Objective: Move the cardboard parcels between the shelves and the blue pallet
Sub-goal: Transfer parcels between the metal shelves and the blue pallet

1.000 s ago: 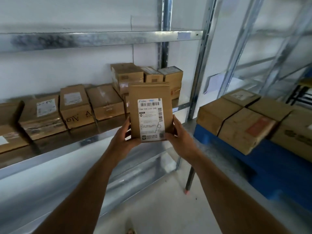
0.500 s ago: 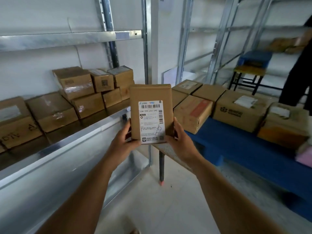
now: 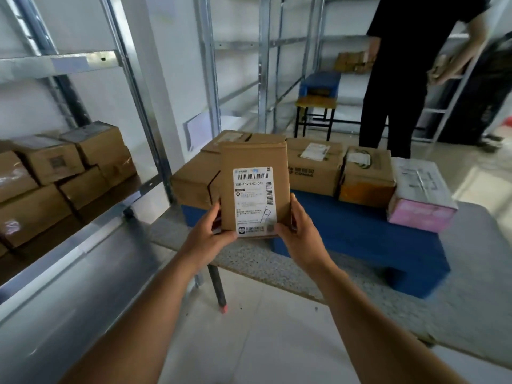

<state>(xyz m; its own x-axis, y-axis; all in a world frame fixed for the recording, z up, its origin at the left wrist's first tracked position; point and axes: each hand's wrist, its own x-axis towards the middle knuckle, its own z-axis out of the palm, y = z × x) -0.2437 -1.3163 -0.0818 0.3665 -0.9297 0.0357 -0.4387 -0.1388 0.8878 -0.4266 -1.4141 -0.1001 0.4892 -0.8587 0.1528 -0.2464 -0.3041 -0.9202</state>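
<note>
While I hold the cardboard parcel (image 3: pixel 255 187) upright in front of me, its white shipping label (image 3: pixel 254 200) faces me, with a barcode along the top and a handwritten mark near the bottom; my left hand (image 3: pixel 206 239) grips the lower left edge, thumb on the front face and fingers wrapped behind; my right hand (image 3: pixel 300 236) grips the lower right edge the same way, thumb pressed on the label's corner. Both sets of fingers are curled round the parcel, so it hangs in the air between them, touching nothing else.

Behind the parcel lies the blue pallet (image 3: pixel 360 234), resting on a grey speckled table (image 3: pixel 471 273); a row of brown boxes (image 3: pixel 315 166) sits along the pallet's far side, and a box with a pink side (image 3: pixel 421 194) stands at its right end. How close my parcel is to the nearest brown box I cannot tell, since it covers part of that box.

To my left runs the metal shelf (image 3: pixel 83 245), with more cardboard boxes (image 3: pixel 55 176) stacked on it against the wall; a second person in black clothes (image 3: pixel 399 65) stands beyond the pallet, holding something I cannot make out; a blue and yellow stool (image 3: pixel 318 98) stands near the far racks.
</note>
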